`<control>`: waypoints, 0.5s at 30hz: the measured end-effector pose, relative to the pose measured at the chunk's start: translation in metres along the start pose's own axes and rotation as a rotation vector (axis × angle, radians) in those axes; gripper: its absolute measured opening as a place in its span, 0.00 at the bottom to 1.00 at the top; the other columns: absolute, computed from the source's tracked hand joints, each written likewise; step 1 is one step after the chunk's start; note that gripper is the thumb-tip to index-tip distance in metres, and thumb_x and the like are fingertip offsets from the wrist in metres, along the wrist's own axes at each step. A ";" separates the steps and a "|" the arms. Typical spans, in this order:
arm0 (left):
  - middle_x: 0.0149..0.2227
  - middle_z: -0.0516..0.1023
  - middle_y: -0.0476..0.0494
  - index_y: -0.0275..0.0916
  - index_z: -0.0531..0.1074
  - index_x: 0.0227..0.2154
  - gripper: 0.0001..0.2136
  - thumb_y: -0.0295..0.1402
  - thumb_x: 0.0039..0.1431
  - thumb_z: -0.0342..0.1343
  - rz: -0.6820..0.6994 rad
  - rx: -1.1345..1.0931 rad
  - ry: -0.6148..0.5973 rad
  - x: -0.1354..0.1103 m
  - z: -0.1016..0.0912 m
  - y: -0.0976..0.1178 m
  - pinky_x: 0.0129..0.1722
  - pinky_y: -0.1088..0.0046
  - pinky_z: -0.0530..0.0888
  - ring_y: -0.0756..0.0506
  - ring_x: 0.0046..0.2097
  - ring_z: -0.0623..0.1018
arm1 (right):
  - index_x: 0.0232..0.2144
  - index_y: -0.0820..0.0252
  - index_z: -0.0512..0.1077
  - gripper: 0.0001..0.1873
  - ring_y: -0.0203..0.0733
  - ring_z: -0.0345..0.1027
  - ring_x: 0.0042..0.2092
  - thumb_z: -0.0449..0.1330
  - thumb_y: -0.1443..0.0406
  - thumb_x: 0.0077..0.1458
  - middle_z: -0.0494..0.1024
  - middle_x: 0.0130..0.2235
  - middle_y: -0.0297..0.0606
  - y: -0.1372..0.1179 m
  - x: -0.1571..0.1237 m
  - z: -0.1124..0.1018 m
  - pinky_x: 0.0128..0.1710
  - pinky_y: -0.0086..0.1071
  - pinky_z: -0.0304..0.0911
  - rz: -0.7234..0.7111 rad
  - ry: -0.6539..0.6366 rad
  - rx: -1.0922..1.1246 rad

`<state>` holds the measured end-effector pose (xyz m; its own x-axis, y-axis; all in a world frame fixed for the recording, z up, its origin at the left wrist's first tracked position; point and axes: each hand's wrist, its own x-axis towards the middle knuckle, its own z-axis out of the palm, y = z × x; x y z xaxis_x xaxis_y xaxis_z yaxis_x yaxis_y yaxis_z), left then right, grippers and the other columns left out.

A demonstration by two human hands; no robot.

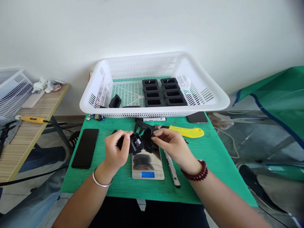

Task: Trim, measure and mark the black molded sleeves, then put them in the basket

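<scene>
My left hand [117, 148] and my right hand [169, 143] both grip a small black plastic part [140, 142], holding it just above a small digital scale [147, 166] with a mirror-like top and a lit blue display. The left fingers wrap the part's left end, the right fingers pinch its right side. Behind them a white plastic basket [213, 98] holds two rows of black rectangular parts [163, 91] and one loose black part [115, 101].
The green mat [213, 152] also carries a black phone [85, 148] at left, a yellow utility knife [188, 132], a caliper [146, 126], a white marker [173, 169] and another phone [197, 117]. A wooden table [26, 133] stands at left.
</scene>
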<state>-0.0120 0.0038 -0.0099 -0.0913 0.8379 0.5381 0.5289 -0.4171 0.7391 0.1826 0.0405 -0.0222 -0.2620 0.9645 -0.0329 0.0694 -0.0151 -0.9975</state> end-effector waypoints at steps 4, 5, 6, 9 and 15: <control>0.28 0.79 0.46 0.38 0.71 0.26 0.08 0.30 0.61 0.51 0.021 -0.022 -0.014 0.000 0.000 0.000 0.30 0.74 0.72 0.48 0.32 0.78 | 0.28 0.58 0.74 0.12 0.34 0.68 0.29 0.66 0.56 0.47 0.76 0.29 0.34 -0.005 -0.003 0.002 0.28 0.28 0.66 0.055 -0.129 0.085; 0.28 0.79 0.46 0.38 0.71 0.26 0.08 0.29 0.61 0.51 0.027 -0.020 -0.020 0.000 0.000 0.001 0.30 0.74 0.72 0.48 0.32 0.78 | 0.28 0.58 0.74 0.12 0.34 0.68 0.29 0.66 0.57 0.47 0.77 0.29 0.34 -0.006 -0.004 0.002 0.29 0.29 0.67 0.057 -0.137 0.105; 0.27 0.78 0.46 0.38 0.71 0.26 0.09 0.29 0.61 0.51 0.030 -0.015 -0.029 0.000 0.001 0.002 0.30 0.74 0.72 0.48 0.31 0.78 | 0.28 0.58 0.74 0.12 0.34 0.69 0.29 0.66 0.57 0.46 0.77 0.29 0.35 -0.007 -0.005 0.003 0.30 0.29 0.67 0.056 -0.135 0.123; 0.27 0.78 0.46 0.38 0.70 0.25 0.09 0.29 0.61 0.50 0.041 0.002 -0.056 0.000 0.003 0.003 0.30 0.74 0.73 0.48 0.31 0.78 | 0.29 0.59 0.74 0.12 0.36 0.71 0.31 0.67 0.57 0.45 0.78 0.31 0.36 -0.008 -0.007 0.006 0.32 0.30 0.69 0.045 -0.127 0.153; 0.26 0.78 0.46 0.38 0.70 0.26 0.08 0.29 0.60 0.51 0.047 0.016 -0.116 0.000 0.005 0.003 0.30 0.74 0.73 0.48 0.31 0.79 | 0.29 0.59 0.74 0.09 0.37 0.72 0.30 0.64 0.59 0.48 0.79 0.30 0.36 -0.001 -0.009 0.011 0.31 0.31 0.71 0.033 -0.195 0.084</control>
<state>-0.0067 0.0041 -0.0097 0.0319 0.8530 0.5210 0.5436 -0.4522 0.7071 0.1748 0.0291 -0.0219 -0.4425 0.8941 -0.0691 0.0026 -0.0758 -0.9971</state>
